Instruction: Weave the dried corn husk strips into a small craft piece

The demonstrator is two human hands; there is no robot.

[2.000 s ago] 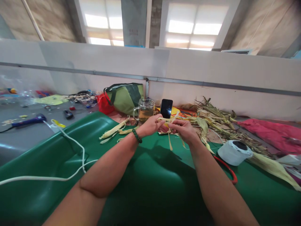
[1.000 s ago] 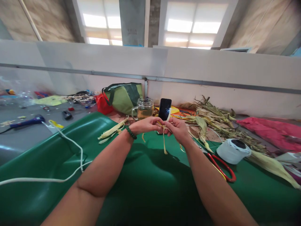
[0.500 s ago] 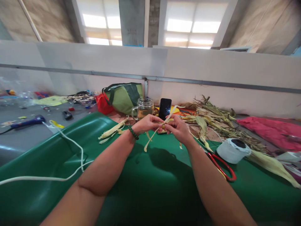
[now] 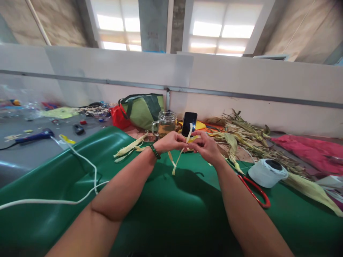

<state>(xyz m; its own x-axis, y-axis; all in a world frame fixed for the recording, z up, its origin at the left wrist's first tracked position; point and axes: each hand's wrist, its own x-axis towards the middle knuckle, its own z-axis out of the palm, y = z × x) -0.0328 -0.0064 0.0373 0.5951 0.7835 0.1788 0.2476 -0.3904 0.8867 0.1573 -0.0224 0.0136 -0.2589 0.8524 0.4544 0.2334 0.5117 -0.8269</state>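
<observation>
Both hands meet above the green mat (image 4: 160, 207), pinching pale corn husk strips (image 4: 179, 157). My left hand (image 4: 171, 142), with a green bead bracelet at the wrist, has thumb and fingers closed on the strips. My right hand (image 4: 205, 146) pinches them from the other side, fingertips close to the left ones. One strip end sticks up between the hands in front of a phone (image 4: 189, 119); other ends hang below and cross. The fingers hide where the strips join. A glass mug (image 4: 166, 123) of pale liquid stands just behind my left hand.
At right lie red-handled scissors (image 4: 255, 192), a white twine spool (image 4: 268, 173), dried husks (image 4: 308, 189) and a pink cloth (image 4: 302, 148). At left are a white cord (image 4: 93, 171), a blue glue gun (image 4: 34, 137) and husk pieces (image 4: 131, 144). A green bag (image 4: 142, 112) leans against the wall.
The upright strip end has become steeper, and the hanging ends have shifted right and now cross lower down. Both hands stay pinched together. The whole view has shifted slightly.
</observation>
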